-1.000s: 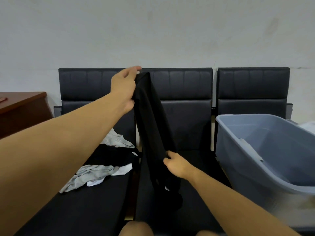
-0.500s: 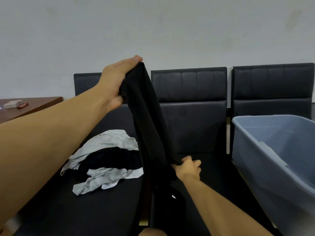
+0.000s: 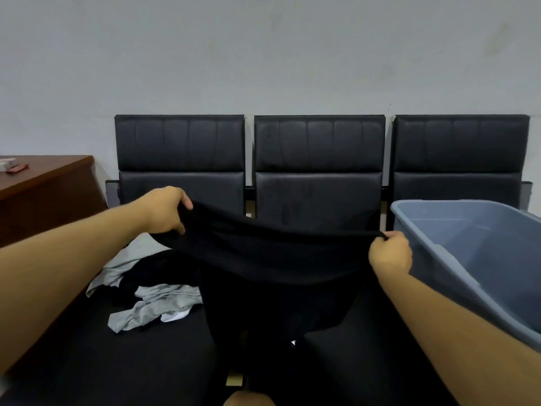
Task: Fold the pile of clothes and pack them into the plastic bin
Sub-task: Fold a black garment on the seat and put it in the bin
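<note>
A black garment (image 3: 278,271) is stretched wide above the middle black seat, its lower part hanging down to the cushion. My left hand (image 3: 165,210) grips its left top corner. My right hand (image 3: 389,253) pinches the right top corner, close to the bin's near-left wall. The grey-blue plastic bin (image 3: 456,259) stands tilted on the right seat, and the part of its inside that shows is bare. A pile of grey, white and black clothes (image 3: 152,300) lies on the left seat, partly hidden behind the held garment.
Three joined black padded chairs (image 3: 319,148) stand against a pale wall. A brown wooden desk (image 3: 44,189) sits at the left with small items (image 3: 11,166) on top. My knee (image 3: 248,399) shows at the bottom edge.
My left hand came down from high up to seat-back height. My right hand moved right and up, so the garment went from hanging vertically to spread out sideways.
</note>
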Tool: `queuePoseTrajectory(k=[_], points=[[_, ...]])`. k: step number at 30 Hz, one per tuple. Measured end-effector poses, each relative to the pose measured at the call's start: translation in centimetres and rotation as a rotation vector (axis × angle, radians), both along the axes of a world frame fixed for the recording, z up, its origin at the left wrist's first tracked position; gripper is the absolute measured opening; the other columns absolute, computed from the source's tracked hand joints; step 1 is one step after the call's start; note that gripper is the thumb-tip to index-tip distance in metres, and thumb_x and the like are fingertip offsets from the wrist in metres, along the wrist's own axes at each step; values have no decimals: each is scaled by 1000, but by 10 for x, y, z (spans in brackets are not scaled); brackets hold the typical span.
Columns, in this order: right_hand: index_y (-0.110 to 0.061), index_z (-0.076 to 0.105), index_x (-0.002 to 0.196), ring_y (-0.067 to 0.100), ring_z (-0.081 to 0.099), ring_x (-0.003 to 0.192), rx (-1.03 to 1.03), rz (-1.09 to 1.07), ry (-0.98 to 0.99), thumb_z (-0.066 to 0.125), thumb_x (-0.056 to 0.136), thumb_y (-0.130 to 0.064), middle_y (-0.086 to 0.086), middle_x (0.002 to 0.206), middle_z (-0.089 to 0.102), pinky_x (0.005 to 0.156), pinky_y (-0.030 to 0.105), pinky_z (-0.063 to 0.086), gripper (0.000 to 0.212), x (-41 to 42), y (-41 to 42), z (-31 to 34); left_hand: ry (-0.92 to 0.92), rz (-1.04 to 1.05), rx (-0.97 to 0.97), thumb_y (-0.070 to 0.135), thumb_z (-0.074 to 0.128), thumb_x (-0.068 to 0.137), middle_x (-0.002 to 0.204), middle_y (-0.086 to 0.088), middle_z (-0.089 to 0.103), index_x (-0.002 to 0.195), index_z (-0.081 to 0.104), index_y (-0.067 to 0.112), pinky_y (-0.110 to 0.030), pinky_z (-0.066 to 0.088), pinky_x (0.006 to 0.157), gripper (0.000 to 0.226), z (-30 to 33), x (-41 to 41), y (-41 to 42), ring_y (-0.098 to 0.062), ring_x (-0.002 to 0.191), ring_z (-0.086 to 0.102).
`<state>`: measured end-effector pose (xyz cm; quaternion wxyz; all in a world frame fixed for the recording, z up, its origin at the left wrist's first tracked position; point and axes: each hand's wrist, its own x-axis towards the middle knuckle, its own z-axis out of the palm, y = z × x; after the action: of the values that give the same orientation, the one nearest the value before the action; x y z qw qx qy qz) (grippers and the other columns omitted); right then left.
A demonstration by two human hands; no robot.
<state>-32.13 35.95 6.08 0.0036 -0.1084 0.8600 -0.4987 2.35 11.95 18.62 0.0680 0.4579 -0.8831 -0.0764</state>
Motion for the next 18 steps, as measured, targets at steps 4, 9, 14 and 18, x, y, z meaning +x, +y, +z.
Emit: queuePoseTrajectory(k=[4, 9, 14, 18], points=[[-18, 65, 106, 30, 61, 82, 192, 131, 259, 59, 92, -13, 8, 93, 68, 69, 37, 48, 16, -17, 22, 18, 33, 64, 9, 29, 90, 72, 104, -3, 60, 115, 63, 17, -28, 43, 75, 52, -21, -4, -4, -20, 88, 55], [-12, 65, 106, 38, 55, 82, 320, 27, 324, 55, 91, -7, 17, 90, 63, 71, 37, 41, 19, -41, 47, 42, 63, 52, 61, 51, 92, 61, 101, 2, 57, 101, 58, 24, -29, 42, 76, 59, -34, -7, 3, -19, 92, 55], [-3, 68, 104, 41, 60, 85, 219, -85, 198, 52, 88, -6, 24, 98, 67, 71, 38, 44, 22, -62, 72, 59, 129, 164, -43, 13, 74, 84, 103, -16, 62, 102, 47, 16, -37, 45, 72, 32, -51, 0, 1, -29, 80, 56], [-2, 60, 95, 34, 52, 69, 308, -16, 256, 49, 90, -5, 16, 83, 61, 66, 38, 44, 13, -59, 82, 64, 36, 277, 13, 15, 54, 90, 110, -22, 59, 120, 40, 5, -44, 49, 78, 35, -66, 0, 7, -38, 94, 60]])
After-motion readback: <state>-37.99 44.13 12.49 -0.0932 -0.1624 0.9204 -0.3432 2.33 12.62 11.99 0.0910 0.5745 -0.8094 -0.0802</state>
